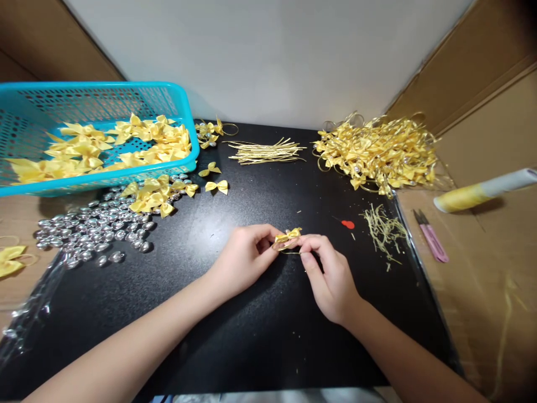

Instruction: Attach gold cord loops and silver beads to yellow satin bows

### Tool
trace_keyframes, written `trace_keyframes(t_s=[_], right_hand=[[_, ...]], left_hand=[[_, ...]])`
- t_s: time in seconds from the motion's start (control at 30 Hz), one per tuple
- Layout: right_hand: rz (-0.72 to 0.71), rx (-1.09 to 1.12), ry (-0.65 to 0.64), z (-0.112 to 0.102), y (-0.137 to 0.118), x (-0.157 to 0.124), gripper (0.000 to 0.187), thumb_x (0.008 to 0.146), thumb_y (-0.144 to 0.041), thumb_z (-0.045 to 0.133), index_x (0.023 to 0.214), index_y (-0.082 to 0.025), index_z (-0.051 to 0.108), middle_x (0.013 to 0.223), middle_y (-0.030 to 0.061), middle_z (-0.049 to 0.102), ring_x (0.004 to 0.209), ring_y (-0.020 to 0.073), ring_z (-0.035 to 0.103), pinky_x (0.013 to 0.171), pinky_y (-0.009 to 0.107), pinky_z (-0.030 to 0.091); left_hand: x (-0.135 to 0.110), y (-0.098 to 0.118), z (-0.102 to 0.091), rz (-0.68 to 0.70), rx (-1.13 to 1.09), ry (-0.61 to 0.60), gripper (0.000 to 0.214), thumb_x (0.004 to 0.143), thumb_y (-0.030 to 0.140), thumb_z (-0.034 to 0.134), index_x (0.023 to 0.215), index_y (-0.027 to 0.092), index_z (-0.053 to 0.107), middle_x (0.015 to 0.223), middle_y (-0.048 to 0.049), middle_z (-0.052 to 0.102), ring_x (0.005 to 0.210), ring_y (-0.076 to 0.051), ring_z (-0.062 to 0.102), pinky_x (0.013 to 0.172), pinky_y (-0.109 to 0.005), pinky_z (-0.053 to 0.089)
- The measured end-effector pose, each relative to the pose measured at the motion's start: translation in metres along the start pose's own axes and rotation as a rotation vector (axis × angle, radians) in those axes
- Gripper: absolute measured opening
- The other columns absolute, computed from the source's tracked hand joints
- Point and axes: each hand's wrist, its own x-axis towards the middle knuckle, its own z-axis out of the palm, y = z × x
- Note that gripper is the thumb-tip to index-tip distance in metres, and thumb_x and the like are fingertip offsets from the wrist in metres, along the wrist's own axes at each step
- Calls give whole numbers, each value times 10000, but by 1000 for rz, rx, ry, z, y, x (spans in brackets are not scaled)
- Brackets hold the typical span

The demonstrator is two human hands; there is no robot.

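Observation:
A small yellow ribbon bow [287, 237] with a thin gold cord is pinched between both my hands over the middle of the black mat [235, 324]. My left hand [245, 258] grips its left end with thumb and fingers closed. My right hand [326, 277] pinches the right end and the cord below it. Loose yellow bows [217, 186] lie farther back on the mat.
A turquoise basket [96, 173] of yellow bows stands tilted at the back left, with silver beads [92, 229] spilled below it. Cut gold cords [266, 151] and a heap of finished bows [377, 154] lie at the back. Thread snips [432, 242], a yellow spool [482, 191] and cord scraps [384, 232] sit right.

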Motion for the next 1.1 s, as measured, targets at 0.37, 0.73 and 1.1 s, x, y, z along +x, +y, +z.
trace_keyframes(t_s=[0.37,0.73,1.1], right_hand=[[-11,217,160,-8,-4,-5,138,963,-118,438,959,-241,499,734,-27,569,663,124,585,624,274,502],[130,46,95,-1,-3,-6,124,943,-119,478,923,-230,530,720,-38,578,624,94,566,588,207,467],[169,-124,-15,6,-2,1,136,960,-129,411,962,-180,537,789,20,647,692,118,628,623,212,477]], left_hand=[[-1,-2,1,-45,-391,-10,146,864,229,569,966,209,466,779,19,579,660,-99,503,611,-226,391],[-5,2,-1,62,58,26,63,839,139,527,824,193,497,630,74,514,479,-50,398,489,-176,326],[-5,1,0,209,348,46,223,819,91,562,991,174,676,744,24,695,465,-53,452,512,-181,374]])
